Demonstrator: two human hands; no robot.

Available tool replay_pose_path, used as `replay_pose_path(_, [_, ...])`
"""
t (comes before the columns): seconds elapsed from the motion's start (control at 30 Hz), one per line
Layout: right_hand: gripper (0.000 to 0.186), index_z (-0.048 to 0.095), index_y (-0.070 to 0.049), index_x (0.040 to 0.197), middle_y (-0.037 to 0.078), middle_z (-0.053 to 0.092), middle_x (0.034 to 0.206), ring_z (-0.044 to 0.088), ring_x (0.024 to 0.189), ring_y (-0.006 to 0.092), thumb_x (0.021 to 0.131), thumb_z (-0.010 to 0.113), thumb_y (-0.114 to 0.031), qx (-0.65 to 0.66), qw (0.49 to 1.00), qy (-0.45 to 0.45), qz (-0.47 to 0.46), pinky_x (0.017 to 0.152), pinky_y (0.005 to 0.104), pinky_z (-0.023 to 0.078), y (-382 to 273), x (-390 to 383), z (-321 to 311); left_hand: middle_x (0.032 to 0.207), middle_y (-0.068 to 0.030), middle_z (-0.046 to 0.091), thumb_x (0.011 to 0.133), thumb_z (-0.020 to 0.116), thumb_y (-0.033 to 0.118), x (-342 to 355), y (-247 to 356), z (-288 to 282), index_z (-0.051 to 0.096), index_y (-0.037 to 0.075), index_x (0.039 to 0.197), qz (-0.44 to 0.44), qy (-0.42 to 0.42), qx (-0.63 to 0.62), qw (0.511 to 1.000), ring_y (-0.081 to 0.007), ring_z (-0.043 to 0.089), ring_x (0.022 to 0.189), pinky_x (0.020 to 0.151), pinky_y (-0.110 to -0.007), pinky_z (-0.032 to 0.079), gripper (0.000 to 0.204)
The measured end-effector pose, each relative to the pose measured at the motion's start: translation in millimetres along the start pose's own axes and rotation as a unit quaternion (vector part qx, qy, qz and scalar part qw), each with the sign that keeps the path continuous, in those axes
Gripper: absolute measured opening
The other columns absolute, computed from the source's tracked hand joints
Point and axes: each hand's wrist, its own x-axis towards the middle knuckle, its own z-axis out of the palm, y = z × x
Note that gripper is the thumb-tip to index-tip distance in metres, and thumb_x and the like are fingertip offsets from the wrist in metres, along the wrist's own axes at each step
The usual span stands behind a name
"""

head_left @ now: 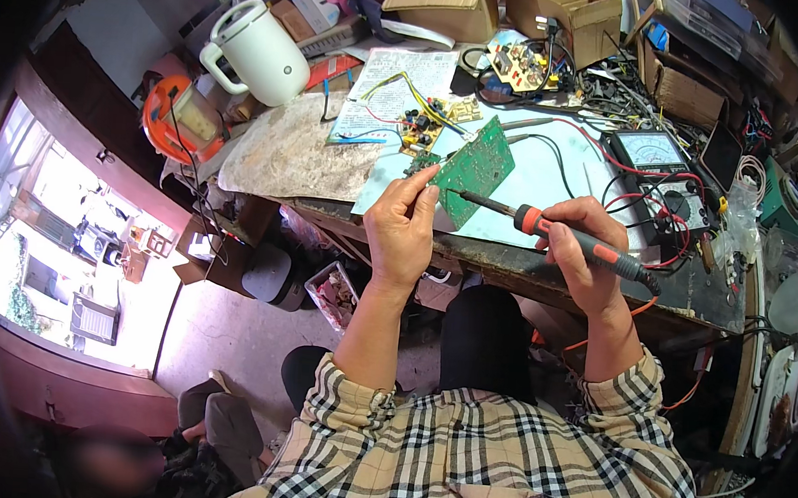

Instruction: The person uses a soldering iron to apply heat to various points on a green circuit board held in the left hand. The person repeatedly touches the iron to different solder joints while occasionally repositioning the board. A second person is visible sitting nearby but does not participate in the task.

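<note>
Pinched at its left corner, a green circuit board point(481, 167) is held tilted up above the table's front edge by my left hand point(402, 226). My right hand point(587, 253) grips a soldering iron point(566, 235) with a black and orange-red handle, its cord trailing down behind. The iron's tip meets or nearly meets the board's face near the left fingertips; contact cannot be made out. Behind the board lies a smaller yellowish circuit board point(418, 130) with parts and coloured wires on it.
An analog multimeter point(653, 165) with red and black leads stands to the right. A white insulated mug point(263, 54) is at the back left, beside an orange container point(169, 122). Cardboard boxes point(448, 12) and tangled cables point(613, 97) fill the back. Another person point(230, 422) sits at lower left.
</note>
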Motion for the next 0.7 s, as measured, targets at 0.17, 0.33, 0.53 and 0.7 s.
replay_pose_path(0.17, [0.013, 0.064, 0.002, 0.094, 0.006, 0.067, 0.071, 0.062, 0.060, 0.0080, 0.089, 0.064, -0.009, -0.008, 1.000, -0.003, -0.003, 0.056, 0.0212, 0.047, -0.5, 0.5, -0.4, 0.078, -0.0059, 0.063, 0.088, 0.067, 0.003, 0.3, 0.3, 0.1, 0.072, 0.006, 0.113, 0.002, 0.000, 0.003, 1.000, -0.0113, 0.056, 0.067, 0.062, -0.027, 0.046, 0.025])
replay_pose_path(0.33, [0.012, 0.064, 0.002, 0.093, 0.006, 0.067, 0.070, 0.061, 0.060, 0.0075, 0.088, 0.064, -0.008, -0.008, 1.000, -0.008, -0.004, 0.055, 0.0214, 0.047, 0.5, 0.3, -0.8, 0.079, -0.0058, 0.063, 0.088, 0.067, 0.002, 0.0, 1.2, -0.3, 0.072, 0.006, 0.112, -0.004, 0.000, 0.003, 1.000, -0.0111, 0.057, 0.067, 0.062, -0.027, 0.046, 0.025])
replay_pose_path(0.53, [0.010, 0.063, 0.003, 0.092, 0.006, 0.066, 0.070, 0.062, 0.060, 0.0080, 0.088, 0.062, -0.006, -0.007, 1.000, -0.016, -0.004, 0.055, 0.0218, 0.047, -2.4, 1.1, -0.7, 0.079, -0.0058, 0.063, 0.088, 0.067, 0.002, -0.1, -0.3, 0.5, 0.072, 0.006, 0.112, -0.001, 0.001, 0.006, 1.000, -0.0112, 0.057, 0.067, 0.062, -0.027, 0.046, 0.025])
replay_pose_path(0.7, [0.011, 0.063, 0.004, 0.092, 0.007, 0.067, 0.071, 0.064, 0.061, 0.0095, 0.089, 0.062, -0.006, -0.005, 1.000, 0.014, -0.002, 0.057, 0.0226, 0.050, -1.3, 0.2, -1.0, 0.078, -0.0060, 0.063, 0.088, 0.067, 0.002, -0.1, -2.6, 0.8, 0.072, 0.006, 0.112, 0.012, 0.005, 0.003, 1.000, -0.0116, 0.056, 0.066, 0.061, -0.027, 0.045, 0.025])
